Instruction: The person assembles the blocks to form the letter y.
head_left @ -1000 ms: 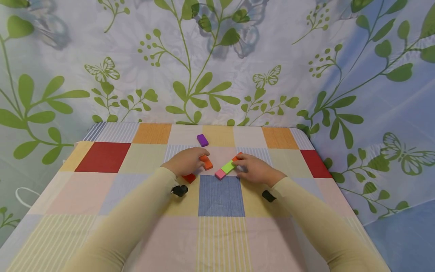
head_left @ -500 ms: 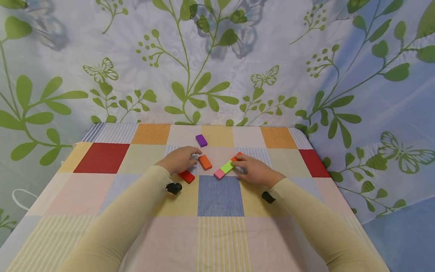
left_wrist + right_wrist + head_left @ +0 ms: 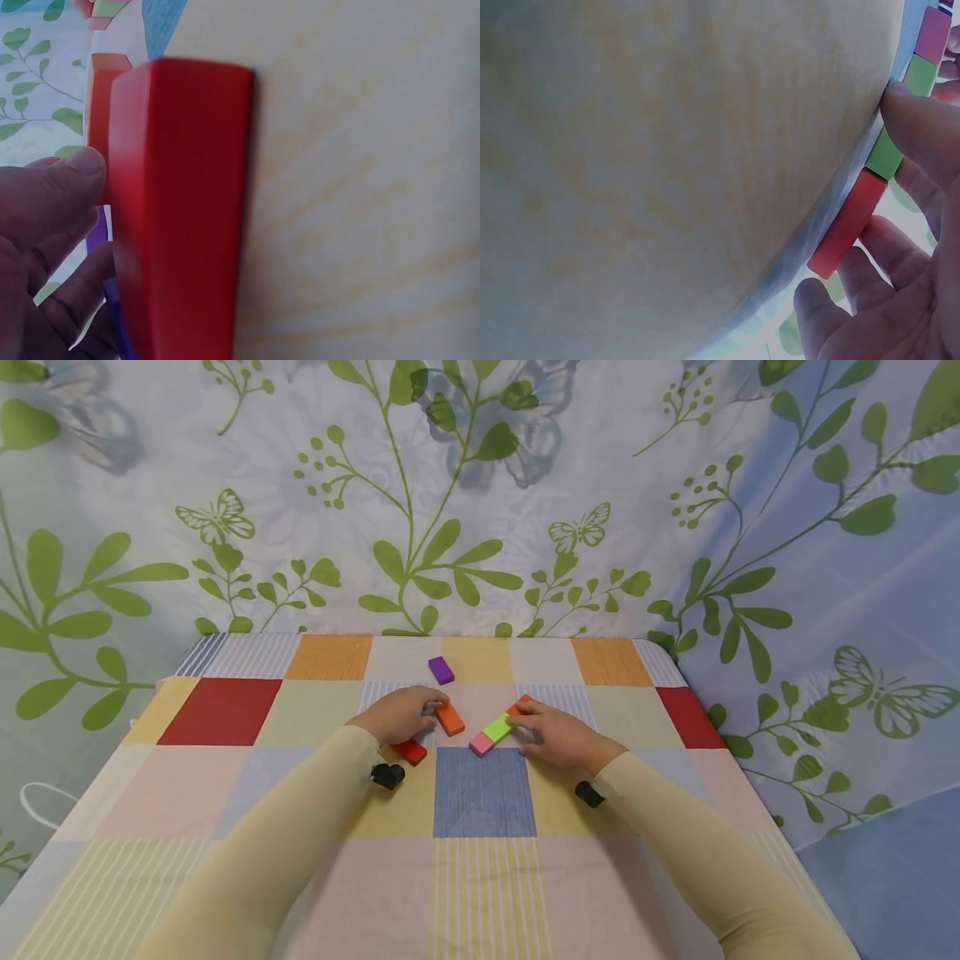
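Note:
My left hand (image 3: 397,714) hovers over the left side of the blocks with fingers loosely bent. Its fingertips are at the far end of an orange block (image 3: 451,719); contact is hard to make out. Under that hand lies a red block (image 3: 411,752), large in the left wrist view. My right hand (image 3: 562,737) is beside a slanted row: a pink block (image 3: 481,744), a lime green block (image 3: 498,727) and an orange-red block (image 3: 847,225). Its index finger reaches the green block, and other fingers are by the orange-red one, whose end they partly hide.
A purple block (image 3: 441,670) lies farther back on the patchwork cloth (image 3: 483,793). Behind the table hangs a leaf-patterned curtain (image 3: 450,485). A white cord (image 3: 37,806) loops at the left edge.
My left hand drew back from the orange block, uncovering more of it and the red block, then came slightly nearer again. The right hand stays at the row.

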The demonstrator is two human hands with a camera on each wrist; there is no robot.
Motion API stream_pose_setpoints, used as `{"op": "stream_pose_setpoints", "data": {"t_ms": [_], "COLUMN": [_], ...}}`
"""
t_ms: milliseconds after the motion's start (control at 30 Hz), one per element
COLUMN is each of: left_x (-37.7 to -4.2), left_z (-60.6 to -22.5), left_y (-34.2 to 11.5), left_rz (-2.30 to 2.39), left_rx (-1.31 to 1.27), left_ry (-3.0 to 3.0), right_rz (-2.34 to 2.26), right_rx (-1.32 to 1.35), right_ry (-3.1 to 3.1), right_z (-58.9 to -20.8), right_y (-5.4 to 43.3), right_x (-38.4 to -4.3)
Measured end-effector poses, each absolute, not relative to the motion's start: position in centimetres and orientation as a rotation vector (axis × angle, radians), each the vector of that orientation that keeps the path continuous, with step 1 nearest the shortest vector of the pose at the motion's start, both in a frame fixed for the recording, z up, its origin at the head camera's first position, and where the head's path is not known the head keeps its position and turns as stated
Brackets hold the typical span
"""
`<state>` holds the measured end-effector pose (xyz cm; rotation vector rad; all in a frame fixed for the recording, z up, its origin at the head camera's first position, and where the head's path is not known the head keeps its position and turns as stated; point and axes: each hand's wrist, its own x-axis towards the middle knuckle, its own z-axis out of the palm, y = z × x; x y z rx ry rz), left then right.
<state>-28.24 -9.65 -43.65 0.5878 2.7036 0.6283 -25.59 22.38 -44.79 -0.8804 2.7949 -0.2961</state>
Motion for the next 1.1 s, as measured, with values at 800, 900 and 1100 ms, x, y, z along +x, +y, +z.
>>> {"op": "stream_pose_setpoints", "data": {"t_ms": [800,900,1100], "left_x": [-29.4,-29.4,-29.7], "left_z": [-44.1,-44.2,-44.6], "left_y": [-9.2,-9.2,-8.9], "left_rz": [0.549,0.542,0.533], "left_rx": [0.679,0.694,0.711], "left_ry": [2.649,2.657,2.671], "right_rz": [-0.279,-0.272,-0.27], "right_rx": [-0.902,-0.912,-0.918], "right_ry": [2.712,2.709,2.713], "right_z": [-44.5,-44.6,-44.7], "right_y": [22.8,22.9,23.1], "right_x": [-24.9,-24.8,-24.7]}}
